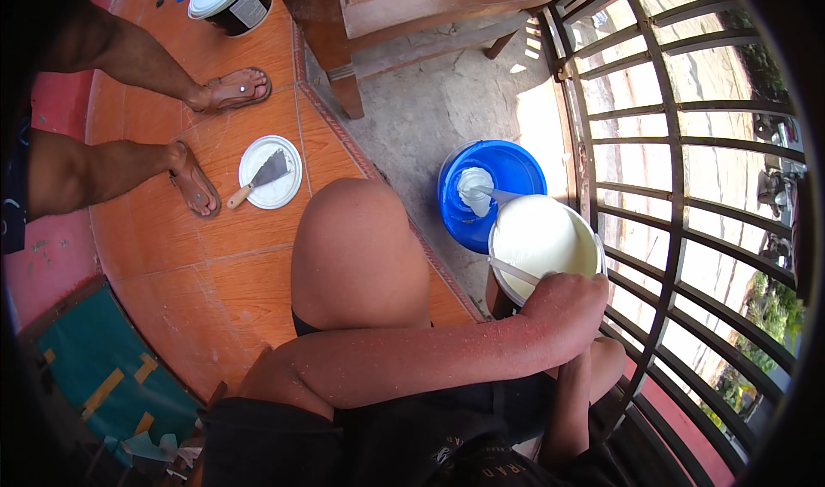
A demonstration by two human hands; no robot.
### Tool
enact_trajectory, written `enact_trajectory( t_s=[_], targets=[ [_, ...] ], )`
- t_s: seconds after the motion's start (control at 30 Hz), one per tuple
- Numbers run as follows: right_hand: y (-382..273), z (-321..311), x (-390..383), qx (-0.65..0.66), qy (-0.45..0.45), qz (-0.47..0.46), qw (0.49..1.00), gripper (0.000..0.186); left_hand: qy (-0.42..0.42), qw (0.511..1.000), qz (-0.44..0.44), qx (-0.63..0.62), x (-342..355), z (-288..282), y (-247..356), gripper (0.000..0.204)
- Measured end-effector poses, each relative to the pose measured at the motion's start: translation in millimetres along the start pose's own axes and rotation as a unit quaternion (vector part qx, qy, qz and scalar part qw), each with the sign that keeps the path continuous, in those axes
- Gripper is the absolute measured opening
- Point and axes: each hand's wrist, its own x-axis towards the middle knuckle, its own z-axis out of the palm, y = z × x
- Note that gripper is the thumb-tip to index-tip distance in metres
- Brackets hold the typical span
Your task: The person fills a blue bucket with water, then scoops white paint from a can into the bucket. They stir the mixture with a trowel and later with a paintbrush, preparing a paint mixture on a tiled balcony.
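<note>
White bucket: right of centre in the frame, its open top [595, 241] showing a pale, creamy filling.
Left hand: [567, 298] over the bucket's near rim, fingers bent downward; how tightly they are closed cannot be told.
Pale strip: [514, 269] crosses the bucket's lower left side and ends at those fingers; whether they grip it is unclear.
Right hand: hidden behind the left one, so its fingers and any hold cannot be told; only its forearm [567, 418] shows, lower right.
Blue bucket: [516, 154] just beyond the white one, with a white lump [475, 186] inside.
Lid: [279, 197] left of centre on orange tiles [258, 285], a scraper [270, 169] lying across it.
Upper left: another person's sandalled feet [236, 90] and a dark tub [234, 12].
Right side: curved metal bars [669, 143].
</note>
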Motion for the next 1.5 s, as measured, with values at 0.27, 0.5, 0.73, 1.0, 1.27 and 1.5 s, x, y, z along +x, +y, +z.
enact_trajectory(
  t_s=[0.27, 0.5, 0.73, 1.0, 1.27, 1.5],
  targets=[
    [13, -8, -3, 0.010, 0.015, 0.006, 1.000, 0.068, -0.043, 0.999, 0.025, -0.009, -12, 9, 13, 0.019],
    [25, -17, -13, 0.023, 0.028, 0.012, 0.999, 0.069, -0.035, 0.999, 0.034, -0.016, -17, 20, 14, 0.022],
    [34, -31, -25, 0.028, 0.043, 0.013, 0.999, 0.070, -0.039, 0.998, 0.039, -0.027, -21, 37, 15, 0.022],
    [40, -34, -29, 0.037, 0.051, 0.019, 0.998, 0.071, -0.040, 0.997, 0.052, -0.031, -19, 42, 16, 0.021],
    [47, -33, -24, 0.041, 0.051, 0.028, 0.997, 0.073, -0.059, 0.995, 0.071, -0.049, -18, 44, 24, 0.023],
    [54, -30, -20, 0.046, 0.050, 0.035, 0.997, 0.074, -0.077, 0.992, 0.077, -0.063, -20, 49, 26, 0.024]
  ],
)
